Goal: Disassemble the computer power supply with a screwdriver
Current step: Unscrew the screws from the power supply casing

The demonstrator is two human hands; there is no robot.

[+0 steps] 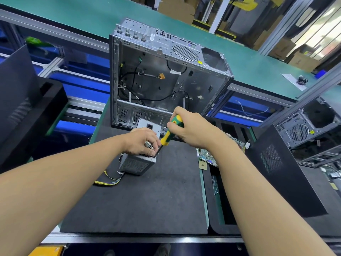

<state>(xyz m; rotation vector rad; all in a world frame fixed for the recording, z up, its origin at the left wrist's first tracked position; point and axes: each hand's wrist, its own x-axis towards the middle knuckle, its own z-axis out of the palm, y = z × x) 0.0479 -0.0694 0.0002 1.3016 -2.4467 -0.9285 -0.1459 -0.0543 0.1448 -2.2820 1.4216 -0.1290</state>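
Centrally in the frame, a grey metal power supply [137, 164] stands on a black mat [138, 200], just in front of an open computer case [166, 71] that rises in the upper middle, only loose wires showing inside it. A person's left hand [142, 141] lies over the unit's perforated top, fingers curled down over its near right edge and holding it. The right hand [190, 126], a little higher and to the right, is wrapped tight around the green-and-yellow handle of a screwdriver [171, 132], whose dark shaft slants down and left to the power supply's top right corner, right beside the left fingertips; the tip itself is too small to make out. A bundle of yellow and black cables [108, 181] trails from the unit's lower left onto the mat. Just right of the mat lies a green circuit board [207, 156], partly hidden by the right forearm. A black side panel [276, 172] sits at the right, a second open case [304, 130] behind it. A green conveyor belt [92, 21] runs across the top of the frame
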